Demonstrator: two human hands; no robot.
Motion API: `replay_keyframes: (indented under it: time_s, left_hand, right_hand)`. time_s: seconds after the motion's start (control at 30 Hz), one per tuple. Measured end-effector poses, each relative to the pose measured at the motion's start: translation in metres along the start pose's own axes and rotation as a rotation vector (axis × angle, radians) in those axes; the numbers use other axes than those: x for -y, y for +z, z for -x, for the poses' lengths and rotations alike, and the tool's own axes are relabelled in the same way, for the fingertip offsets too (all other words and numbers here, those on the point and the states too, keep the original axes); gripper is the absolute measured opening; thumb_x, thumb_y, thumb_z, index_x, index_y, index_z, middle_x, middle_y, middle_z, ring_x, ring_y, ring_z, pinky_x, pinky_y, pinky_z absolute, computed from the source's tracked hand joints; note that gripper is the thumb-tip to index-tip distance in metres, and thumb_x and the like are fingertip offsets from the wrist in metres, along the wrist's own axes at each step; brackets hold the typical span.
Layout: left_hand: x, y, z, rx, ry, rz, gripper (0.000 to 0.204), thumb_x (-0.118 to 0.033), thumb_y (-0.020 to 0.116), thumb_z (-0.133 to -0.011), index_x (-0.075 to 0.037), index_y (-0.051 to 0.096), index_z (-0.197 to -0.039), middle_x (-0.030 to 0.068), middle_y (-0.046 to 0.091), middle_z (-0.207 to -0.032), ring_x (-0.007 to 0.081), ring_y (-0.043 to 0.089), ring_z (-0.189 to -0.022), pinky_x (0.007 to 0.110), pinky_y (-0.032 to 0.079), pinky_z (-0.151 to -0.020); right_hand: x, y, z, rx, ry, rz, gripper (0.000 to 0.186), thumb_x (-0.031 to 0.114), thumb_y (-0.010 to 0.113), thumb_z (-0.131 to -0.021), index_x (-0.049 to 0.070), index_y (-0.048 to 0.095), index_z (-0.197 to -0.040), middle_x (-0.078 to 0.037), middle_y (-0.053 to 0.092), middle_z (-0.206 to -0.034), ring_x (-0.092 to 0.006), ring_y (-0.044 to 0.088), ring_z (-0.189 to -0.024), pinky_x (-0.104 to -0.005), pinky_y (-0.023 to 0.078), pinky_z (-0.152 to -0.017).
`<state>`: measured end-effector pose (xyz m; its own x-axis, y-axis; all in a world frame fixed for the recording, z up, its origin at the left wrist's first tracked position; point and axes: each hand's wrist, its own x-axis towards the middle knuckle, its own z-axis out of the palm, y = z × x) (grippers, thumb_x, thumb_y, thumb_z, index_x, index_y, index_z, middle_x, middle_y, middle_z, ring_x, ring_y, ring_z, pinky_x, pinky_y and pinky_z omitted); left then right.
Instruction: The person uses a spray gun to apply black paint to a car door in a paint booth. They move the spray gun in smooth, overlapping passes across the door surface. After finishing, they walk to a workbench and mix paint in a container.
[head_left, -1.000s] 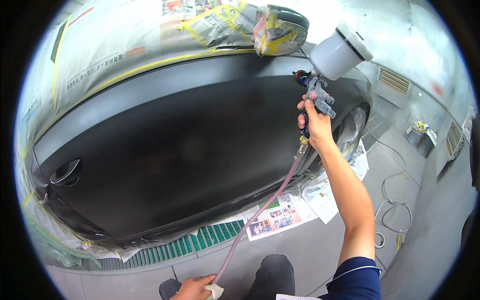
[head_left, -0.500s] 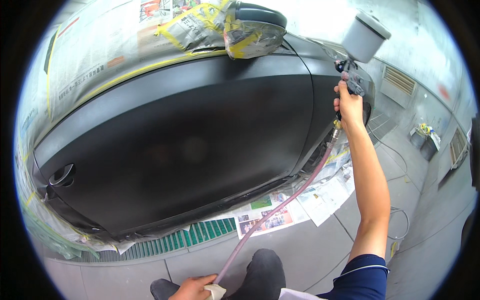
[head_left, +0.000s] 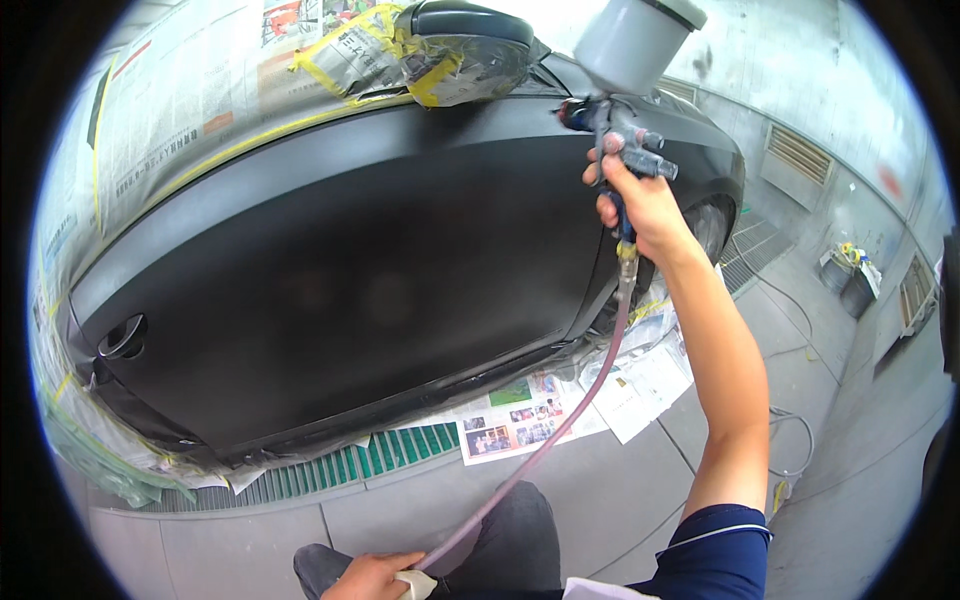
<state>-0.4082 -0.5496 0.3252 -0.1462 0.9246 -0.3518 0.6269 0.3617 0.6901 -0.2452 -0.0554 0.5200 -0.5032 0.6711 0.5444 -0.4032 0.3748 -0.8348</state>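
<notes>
My right hand (head_left: 640, 205) is closed round the handle of a paint spray gun (head_left: 625, 140), held up before the upper front part of the car's side. A grey-white paint cup (head_left: 635, 45) sits on top of the gun. From its handle a reddish air hose (head_left: 560, 425) runs down to my left hand (head_left: 375, 577), which is closed on it low at the bottom edge. A pale cloth (head_left: 417, 583) also shows in that hand. The matte black car door (head_left: 370, 290) faces me, with its handle (head_left: 123, 338) at the left.
Newspaper and yellow tape mask the windows (head_left: 220, 110) and wing mirror (head_left: 470, 60). Printed sheets (head_left: 530, 420) lie under the sill beside a green floor grate (head_left: 400, 450). Buckets (head_left: 850, 280) stand by the right wall, and a thin grey hose (head_left: 800, 440) trails on the floor.
My right hand has brought the spray gun leftward and closer to me, from the front fender toward the mirror. The hose has swung left with it; my left hand has shifted slightly left.
</notes>
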Motion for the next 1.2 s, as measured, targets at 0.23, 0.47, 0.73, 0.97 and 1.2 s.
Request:
replay_keyframes:
  time_s: [0.23,0.47,0.73,0.97,1.2]
  left_hand:
    - [0.006,0.01,-0.005,-0.035,0.035,0.113,0.055,0.0,0.051,-0.077,-0.003,0.058,-0.131,0.0203,0.07,-0.108,0.0294,0.068,-0.099,0.034,0.051,-0.088]
    - [0.015,0.0,0.006,-0.048,0.054,-0.006,0.051,-0.002,0.06,-0.076,-0.012,0.064,-0.126,0.013,0.072,-0.102,0.0298,0.07,-0.091,0.035,0.054,-0.079]
    - [0.032,-0.005,0.018,0.06,-0.015,-0.165,0.05,-0.013,0.06,-0.077,-0.015,0.064,-0.127,0.0132,0.07,-0.108,0.0334,0.067,-0.095,0.039,0.054,-0.082]
    - [0.045,-0.01,0.028,0.05,-0.048,-0.217,0.052,-0.014,0.061,-0.075,-0.017,0.064,-0.127,0.0139,0.07,-0.108,0.0352,0.066,-0.095,0.042,0.053,-0.081]
    - [0.082,-0.032,0.022,-0.101,-0.006,-0.22,0.046,-0.017,0.059,-0.079,-0.018,0.065,-0.125,0.0125,0.07,-0.108,0.0349,0.066,-0.095,0.043,0.053,-0.081]
  right_hand:
    - [-0.033,-0.074,-0.016,-0.535,0.007,0.275,0.03,0.028,0.062,-0.097,0.014,0.06,-0.123,-0.002,0.06,-0.086,-0.0075,0.049,-0.051,-0.0229,0.039,-0.043]
    - [-0.065,-0.026,0.042,-0.369,0.137,0.261,0.025,0.029,0.061,-0.098,0.009,0.06,-0.112,-0.002,0.062,-0.085,-0.0075,0.05,-0.051,-0.0235,0.039,-0.042]
    - [-0.062,0.146,0.134,0.298,0.257,-0.101,0.024,0.03,0.067,-0.095,0.01,0.058,-0.105,0.005,0.052,-0.072,-0.0039,0.049,-0.059,-0.0232,0.042,-0.053]
    - [-0.088,0.146,0.153,0.511,0.316,-0.083,0.026,0.036,0.065,-0.096,0.01,0.06,-0.101,0.005,0.053,-0.072,-0.0046,0.05,-0.063,-0.0247,0.043,-0.056]
    - [-0.139,0.033,0.202,-0.393,0.259,0.151,0.03,0.027,0.059,-0.099,0.004,0.058,-0.119,-0.003,0.06,-0.092,-0.0085,0.045,-0.053,-0.0243,0.038,-0.046]
